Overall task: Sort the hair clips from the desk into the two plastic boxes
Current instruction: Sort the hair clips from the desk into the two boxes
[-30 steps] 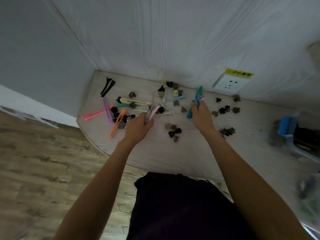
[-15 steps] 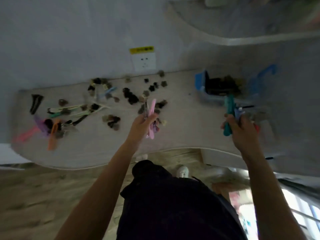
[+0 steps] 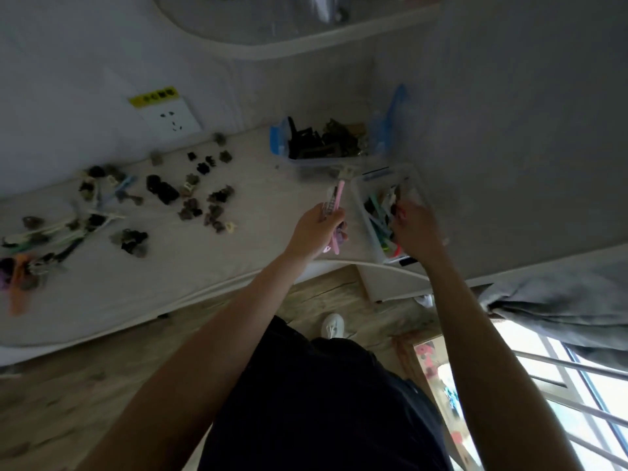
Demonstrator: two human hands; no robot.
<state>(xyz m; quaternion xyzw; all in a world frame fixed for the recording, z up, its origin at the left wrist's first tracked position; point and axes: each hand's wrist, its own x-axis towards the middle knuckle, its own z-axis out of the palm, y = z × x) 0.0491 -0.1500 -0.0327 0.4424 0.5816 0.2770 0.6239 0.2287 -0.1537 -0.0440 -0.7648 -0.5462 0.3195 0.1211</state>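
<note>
Pink long clips (image 3: 336, 212), bunched, gripped in left hand (image 3: 317, 229) above surface (image 3: 190, 266), beside near clear box (image 3: 384, 212) of long coloured clips. Right hand (image 3: 413, 229) over that box; finger state indistinct. Far blue-lidded box (image 3: 323, 144): dark claw clips. Loose clips (image 3: 163, 192) scattered left.

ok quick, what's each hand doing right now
Left hand: gripping a bunch of long clips, pink among them.
Right hand: over the near box; grip cannot be told.
</note>
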